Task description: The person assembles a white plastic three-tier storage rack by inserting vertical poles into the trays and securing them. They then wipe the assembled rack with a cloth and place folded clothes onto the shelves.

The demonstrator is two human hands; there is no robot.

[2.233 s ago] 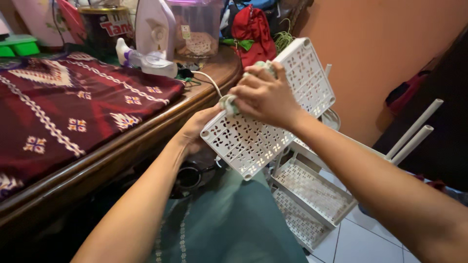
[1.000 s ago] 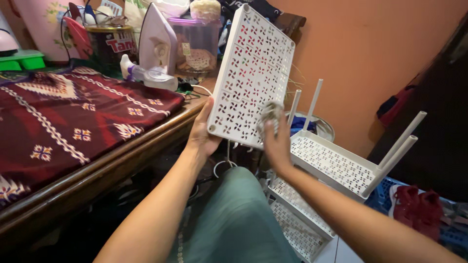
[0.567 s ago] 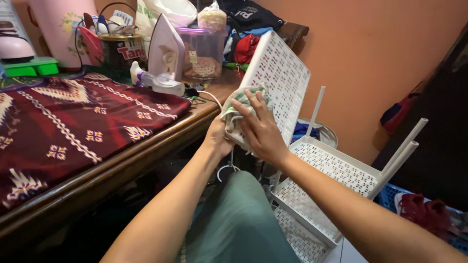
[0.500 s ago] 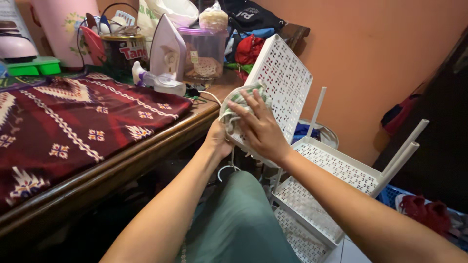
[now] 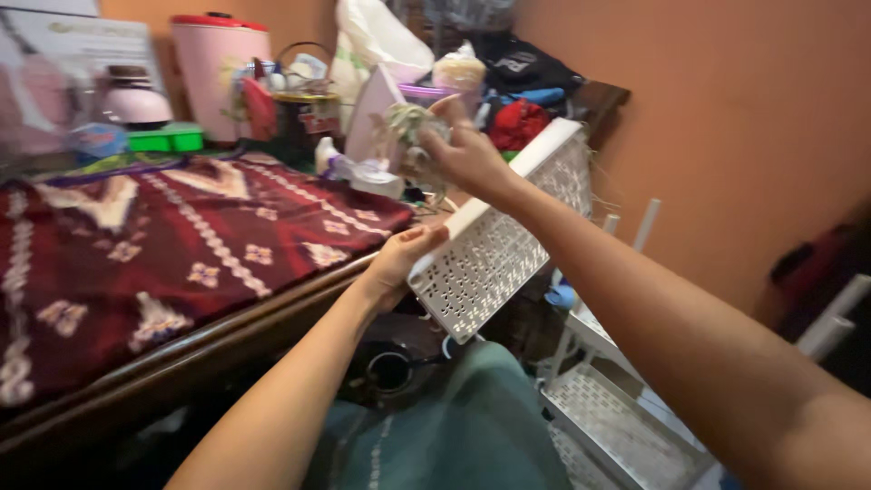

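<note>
My left hand (image 5: 406, 254) grips the lower edge of a white perforated plastic shelf tray (image 5: 508, 245), which is tilted up in front of me. Raised above the tray's upper left edge, my right hand (image 5: 467, 150) is closed on a crumpled greenish cloth (image 5: 408, 127). The cloth is off the tray's surface. The view is motion-blurred.
A wooden table (image 5: 272, 318) with a dark red patterned cloth (image 5: 172, 245) stands at the left. A white iron (image 5: 376, 122), a pink jar (image 5: 222, 77) and clutter stand at its back. A white shelf rack (image 5: 626, 408) with posts stands on the floor at the right, before an orange wall.
The right hand with the cloth has lifted off the tray's face and now is above its upper edge. The tray has tipped flatter, and the left hand now grips its lower edge.
</note>
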